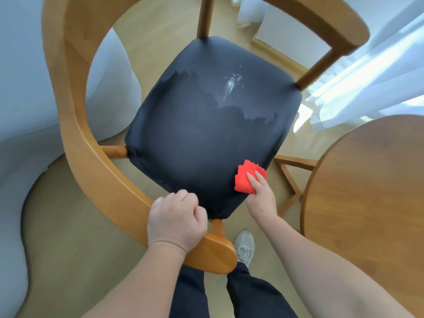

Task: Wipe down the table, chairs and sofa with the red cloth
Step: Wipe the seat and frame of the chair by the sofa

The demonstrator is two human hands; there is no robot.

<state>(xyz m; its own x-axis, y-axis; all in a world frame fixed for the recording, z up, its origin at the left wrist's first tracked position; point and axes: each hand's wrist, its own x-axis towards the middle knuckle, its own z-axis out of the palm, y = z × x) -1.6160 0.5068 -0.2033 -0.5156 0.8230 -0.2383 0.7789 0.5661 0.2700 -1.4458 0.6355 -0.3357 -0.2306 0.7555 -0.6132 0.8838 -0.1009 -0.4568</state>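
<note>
Centrally, dark seat (pixel 206 138), wet smear (pixel 231 84); wood floor (pixel 75 226).

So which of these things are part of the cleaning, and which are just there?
In the job: red cloth, pressed on the seat by the right hand; chair, gripped by the left hand; table; sofa.
Just there: curtain; shoe.
</note>
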